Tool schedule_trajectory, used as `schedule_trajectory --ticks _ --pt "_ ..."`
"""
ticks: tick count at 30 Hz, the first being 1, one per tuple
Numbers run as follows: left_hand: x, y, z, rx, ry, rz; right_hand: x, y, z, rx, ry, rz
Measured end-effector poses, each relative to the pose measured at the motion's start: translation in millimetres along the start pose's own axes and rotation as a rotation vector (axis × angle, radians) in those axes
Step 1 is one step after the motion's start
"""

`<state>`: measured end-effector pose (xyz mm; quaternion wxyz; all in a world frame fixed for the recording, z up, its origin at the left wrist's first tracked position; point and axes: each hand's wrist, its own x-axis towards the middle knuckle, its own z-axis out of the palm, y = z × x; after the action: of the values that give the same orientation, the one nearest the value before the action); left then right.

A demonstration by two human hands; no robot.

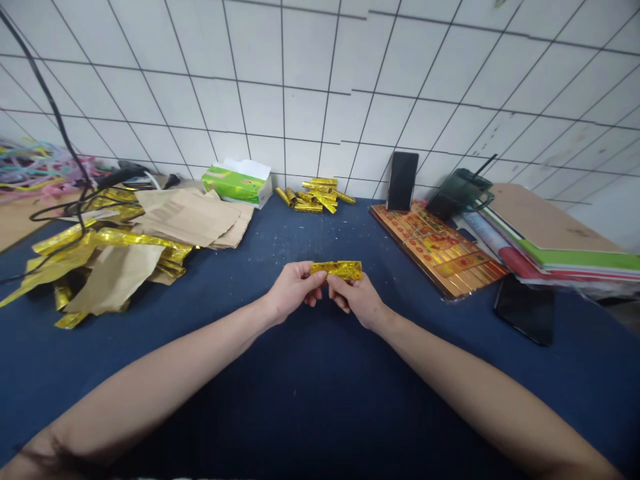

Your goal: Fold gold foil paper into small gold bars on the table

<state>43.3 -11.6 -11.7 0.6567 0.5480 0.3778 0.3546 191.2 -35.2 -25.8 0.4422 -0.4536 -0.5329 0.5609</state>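
A folded strip of shiny gold foil (336, 270) is pinched between both hands above the blue tabletop. My left hand (295, 291) grips its left end, and my right hand (353, 300) grips its right end. My fingers hide part of its lower edge. Straight ahead lies a small heap of similar rolled gold foil pieces (315, 196). Further left, loose gold foil sheets (113, 238) lie tangled with brown kraft paper (185, 217).
A green tissue box (237, 183) stands by the white tiled wall (305, 73). To the right are an upright phone (402, 181), a red-and-gold printed board (435, 250), a dark phone (524, 310), stacked folders (555, 237) and a dark green mug (459, 194). A black cable (60, 120) hangs at left.
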Motion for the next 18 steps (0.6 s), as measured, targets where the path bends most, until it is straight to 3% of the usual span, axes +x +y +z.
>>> schedule_trajectory --ticks 9,18 --pt "0.7 0.1 -10.7 0.026 0.05 0.0 1.5 1.5 -12.4 0.089 0.113 -0.048" --pt "7.3 2.7 -22.3 0.18 0.032 0.097 4.0 -2.5 -17.0 0.033 0.072 -0.098"
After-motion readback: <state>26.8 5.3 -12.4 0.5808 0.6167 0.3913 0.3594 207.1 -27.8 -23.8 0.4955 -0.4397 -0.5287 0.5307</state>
